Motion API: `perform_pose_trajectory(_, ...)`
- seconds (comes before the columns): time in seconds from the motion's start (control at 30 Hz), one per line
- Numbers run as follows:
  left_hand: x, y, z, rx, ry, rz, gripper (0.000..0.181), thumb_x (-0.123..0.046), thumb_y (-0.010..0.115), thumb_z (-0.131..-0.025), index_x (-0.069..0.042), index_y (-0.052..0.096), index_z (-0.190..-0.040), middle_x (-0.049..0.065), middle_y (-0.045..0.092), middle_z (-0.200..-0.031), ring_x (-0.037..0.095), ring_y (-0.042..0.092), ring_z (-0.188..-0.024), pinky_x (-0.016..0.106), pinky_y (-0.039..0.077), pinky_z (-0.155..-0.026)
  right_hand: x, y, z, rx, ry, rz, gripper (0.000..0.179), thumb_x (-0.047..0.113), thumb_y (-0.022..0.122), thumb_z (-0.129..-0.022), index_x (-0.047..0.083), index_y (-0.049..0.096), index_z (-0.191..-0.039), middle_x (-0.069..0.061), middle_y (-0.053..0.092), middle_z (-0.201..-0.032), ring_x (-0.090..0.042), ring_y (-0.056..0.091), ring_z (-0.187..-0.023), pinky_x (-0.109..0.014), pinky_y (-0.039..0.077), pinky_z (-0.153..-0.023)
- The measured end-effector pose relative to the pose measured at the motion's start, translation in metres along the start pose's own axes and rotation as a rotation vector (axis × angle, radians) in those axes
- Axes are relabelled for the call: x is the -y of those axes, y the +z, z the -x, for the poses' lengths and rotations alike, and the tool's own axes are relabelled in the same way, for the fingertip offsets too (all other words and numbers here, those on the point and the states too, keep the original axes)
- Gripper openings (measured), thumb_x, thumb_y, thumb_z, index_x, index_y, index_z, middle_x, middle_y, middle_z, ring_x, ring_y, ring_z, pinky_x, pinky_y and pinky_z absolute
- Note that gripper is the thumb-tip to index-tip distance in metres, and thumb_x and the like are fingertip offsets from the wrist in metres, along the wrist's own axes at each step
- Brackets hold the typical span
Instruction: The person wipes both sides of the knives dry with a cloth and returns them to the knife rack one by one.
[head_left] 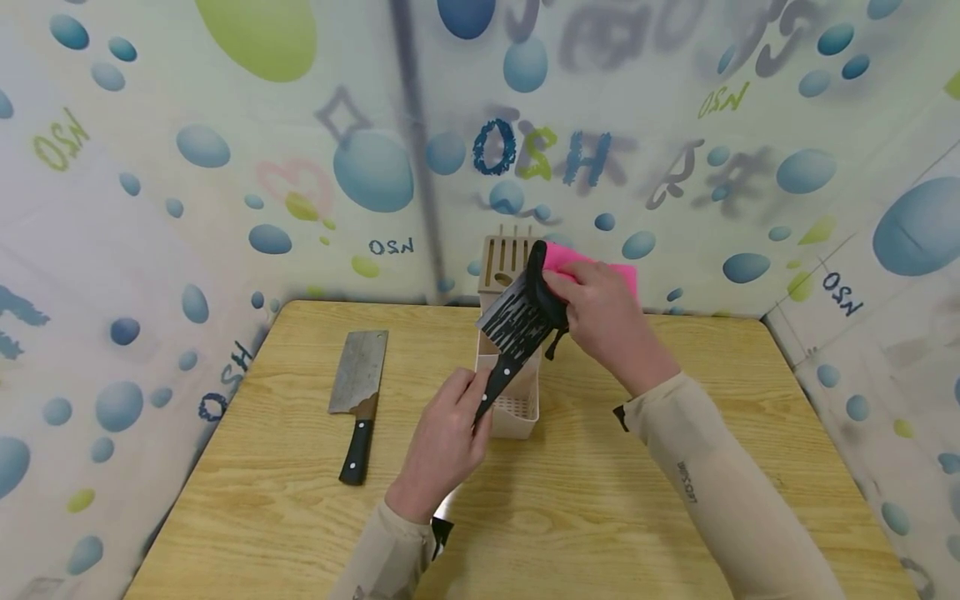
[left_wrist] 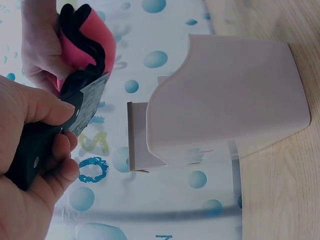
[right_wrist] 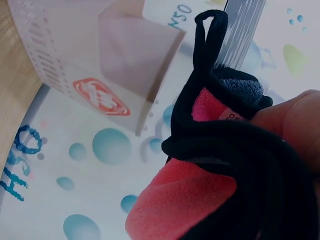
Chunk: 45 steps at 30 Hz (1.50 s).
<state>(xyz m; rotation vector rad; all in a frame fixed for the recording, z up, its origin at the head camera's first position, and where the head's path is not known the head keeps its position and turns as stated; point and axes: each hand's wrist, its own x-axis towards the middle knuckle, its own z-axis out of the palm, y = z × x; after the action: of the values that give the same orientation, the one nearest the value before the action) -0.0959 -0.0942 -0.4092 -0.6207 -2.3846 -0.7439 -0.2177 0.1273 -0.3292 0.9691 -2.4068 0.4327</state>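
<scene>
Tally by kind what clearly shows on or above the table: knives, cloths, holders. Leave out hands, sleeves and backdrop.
Knives: 2 (held knife, cleaver)
Cloth: 1
Holder: 1
Total: 4

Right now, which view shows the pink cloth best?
Right wrist: close up, the pink cloth shows its folds and black edging. Head shows it partly behind the right hand; left wrist, smaller and partly hidden.

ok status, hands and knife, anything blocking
Left hand gripping broad-bladed knife; right hand holding pink cloth against it. Knife holder close by, apparently not blocking. Cleaver lying apart, to the left.
</scene>
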Motion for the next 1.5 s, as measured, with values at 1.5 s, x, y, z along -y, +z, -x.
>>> perform_pose_trajectory(1.5, 0.001, -0.002, -0.001, 0.001, 0.021, -0.007, 0.032, 0.002, 0.066, -0.093, 0.007, 0.066, -0.124, 0.008, 0.057, -0.097, 0.016, 0.051, -0.079, 0.029, 0.049, -0.066, 0.042, 0.004, 0.004, 0.004, -0.133, 0.02, 0.043, -0.015, 0.062, -0.089, 0.007, 0.074, -0.125, -0.02, 0.07, -0.116, -0.037, 0.067, -0.106, -0.046, 0.054, -0.097)
